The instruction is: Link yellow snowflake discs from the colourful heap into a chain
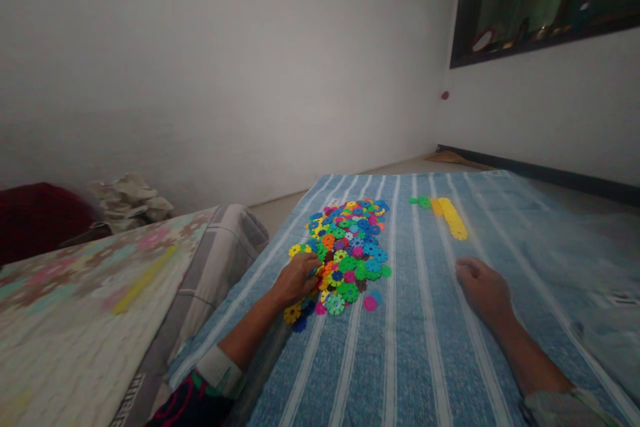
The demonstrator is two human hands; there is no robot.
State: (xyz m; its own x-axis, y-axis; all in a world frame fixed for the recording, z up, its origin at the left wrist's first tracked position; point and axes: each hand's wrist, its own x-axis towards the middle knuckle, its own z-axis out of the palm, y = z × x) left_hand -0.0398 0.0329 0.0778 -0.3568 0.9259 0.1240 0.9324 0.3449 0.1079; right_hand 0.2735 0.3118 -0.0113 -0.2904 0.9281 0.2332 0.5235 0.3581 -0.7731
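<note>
A heap of colourful notched plastic discs (345,240), like interlocking snowflake pieces, lies on a blue striped cloth (405,360). At the heap's left side, my left hand (297,278) has its fingers bent together among the discs; a bit of yellow shows by the fingertips, but what they grip is hidden. My right hand (484,290) is curled closed above the right part of the cloth, with nothing visible in it. Beyond it lies a joined row of yellow discs (453,219), with an orange piece and green discs (423,202) at its far left end.
A bed with a flowered cover (100,293) stands on the left, bearing a yellow strip (145,280). Crumpled beige cloth (130,202) and a dark red bundle (40,217) lie behind it. A white wall (225,67) rises at the back. Clear plastic (600,307) lies at the right.
</note>
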